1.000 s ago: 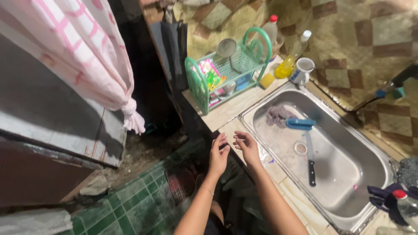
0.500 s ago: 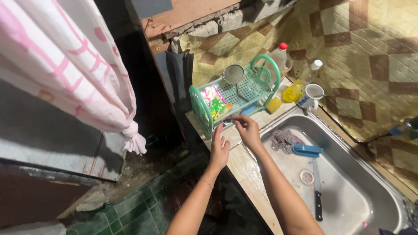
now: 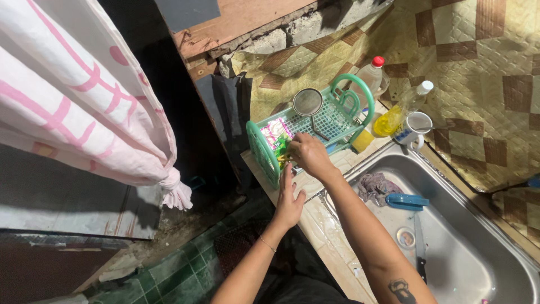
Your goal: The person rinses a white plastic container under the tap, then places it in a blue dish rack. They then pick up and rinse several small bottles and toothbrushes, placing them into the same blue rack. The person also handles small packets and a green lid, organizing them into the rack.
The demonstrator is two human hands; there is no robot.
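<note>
My right hand reaches into the front of a green plastic dish rack on the counter. Its fingers are curled on a colourful packet lying in the rack. A round metal strainer leans inside the rack behind the hand. My left hand rests on the edge of the tiled counter just below the rack, fingers apart and holding nothing.
To the right is a steel sink holding a knife, a blue brush and a grey cloth. Behind it stand a mug, a bottle of yellow liquid and a red-capped bottle. A pink-striped curtain hangs left.
My right hand has moved from in front of me up to the rack and closed on the packet. My left hand has come down onto the counter edge. The view has shifted left.
</note>
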